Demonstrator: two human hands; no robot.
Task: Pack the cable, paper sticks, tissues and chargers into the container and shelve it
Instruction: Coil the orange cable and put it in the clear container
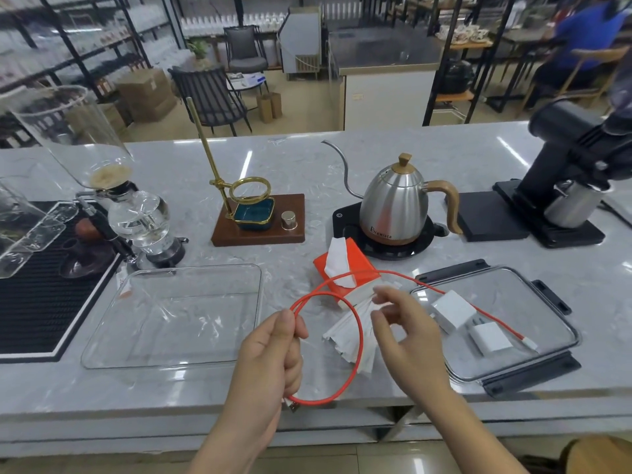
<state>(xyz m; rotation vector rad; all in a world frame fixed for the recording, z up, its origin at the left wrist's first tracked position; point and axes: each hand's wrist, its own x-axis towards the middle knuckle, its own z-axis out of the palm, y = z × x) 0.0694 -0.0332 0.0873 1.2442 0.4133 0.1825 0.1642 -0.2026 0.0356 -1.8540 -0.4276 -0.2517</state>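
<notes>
My left hand (273,350) pinches a red cable (359,336) that curls in a loop in front of me; its far end lies on the clear lid (533,367) at right. My right hand (407,330) hovers beside the loop with fingers apart, holding nothing. Two white chargers (452,310) (489,338) rest on that lid. An orange tissue pack (355,265) with a white tissue sticking out lies behind the loop. White paper sticks (345,333) are fanned out under the loop. The clear container (178,357) stands to the left with nothing inside.
A steel kettle (396,203) on its black base stands behind the tissues. A wooden drip stand (258,222) is at centre, a glass siphon (143,224) on a black mat at left, a black grinder (567,186) at right. The counter edge runs near me.
</notes>
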